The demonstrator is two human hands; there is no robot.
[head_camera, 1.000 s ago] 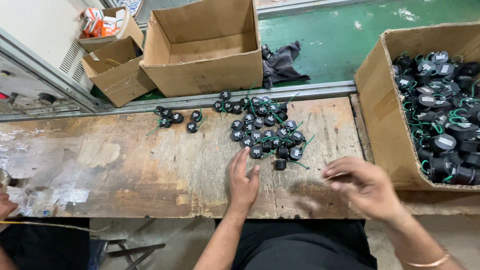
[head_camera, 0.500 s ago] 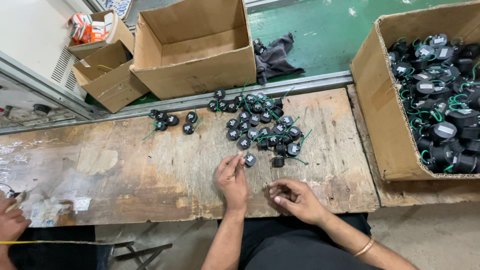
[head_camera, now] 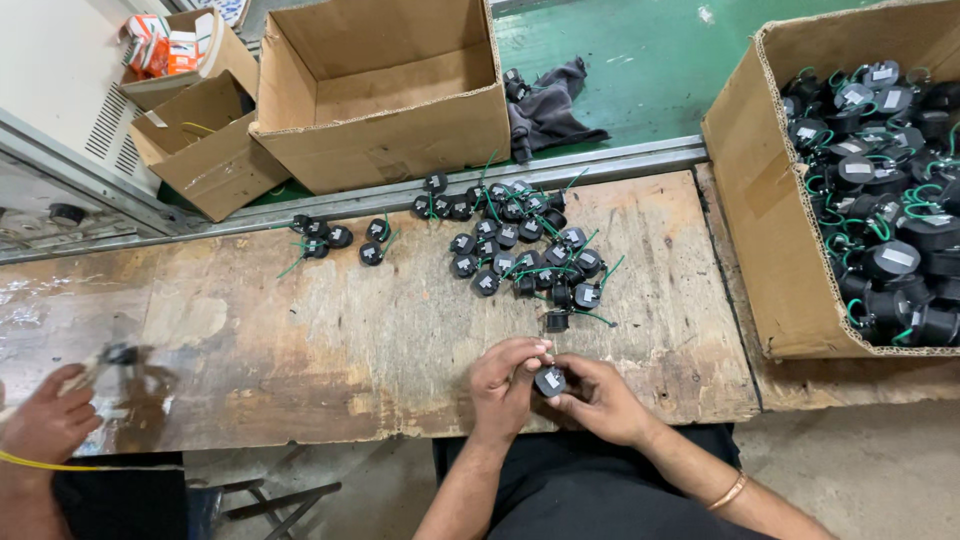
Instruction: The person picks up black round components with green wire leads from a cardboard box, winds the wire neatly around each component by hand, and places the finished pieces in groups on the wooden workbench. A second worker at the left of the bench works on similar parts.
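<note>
Both my hands meet at the near edge of the worn wooden bench [head_camera: 330,340]. My left hand [head_camera: 503,385] and my right hand [head_camera: 600,400] together hold one small round black part [head_camera: 550,380] with a pale label. Just beyond my fingers lies a pile of several like black parts with green wires [head_camera: 520,245]. A smaller cluster of the same parts [head_camera: 335,238] lies further left.
A large cardboard box full of black wired parts [head_camera: 880,200] stands at the right. An open brown box [head_camera: 385,90] and smaller boxes [head_camera: 200,140] sit beyond the bench, with a dark cloth [head_camera: 550,105] on the green floor. Another person's hand [head_camera: 50,420] works at the left.
My right hand has come in from the right side to meet my left hand. Both hands now grip one black part near the bench edge.
</note>
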